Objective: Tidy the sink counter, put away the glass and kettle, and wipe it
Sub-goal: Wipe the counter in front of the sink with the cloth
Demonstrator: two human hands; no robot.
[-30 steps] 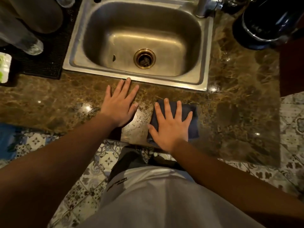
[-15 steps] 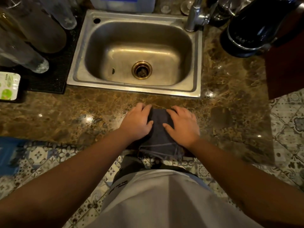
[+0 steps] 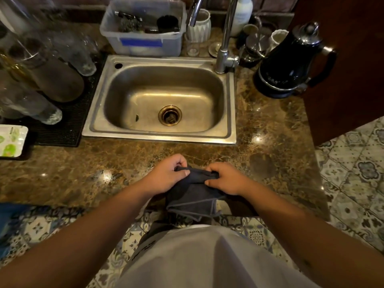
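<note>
A dark grey cloth (image 3: 193, 201) hangs over the front edge of the brown marble counter (image 3: 87, 173). My left hand (image 3: 166, 176) and my right hand (image 3: 225, 179) both pinch its bunched top edge, side by side, in front of the steel sink (image 3: 229, 113). The black kettle (image 3: 291, 65) stands at the counter's back right, handle pointing right. Upturned glasses (image 3: 47, 65) lie on a black mat (image 3: 70, 125) left of the sink.
A clear plastic tub (image 3: 145, 40) of brushes, a white ribbed cup (image 3: 200, 28), a small glass (image 3: 192, 48) and the tap (image 3: 225, 38) stand behind the sink. A white-and-green packet (image 3: 10, 141) lies far left. A dark wooden panel (image 3: 349, 59) rises right of the kettle.
My right hand lay flat on the cloth and my left flat on the counter; both then gathered the cloth and lifted its top edge. The view has tilted up toward the taps.
</note>
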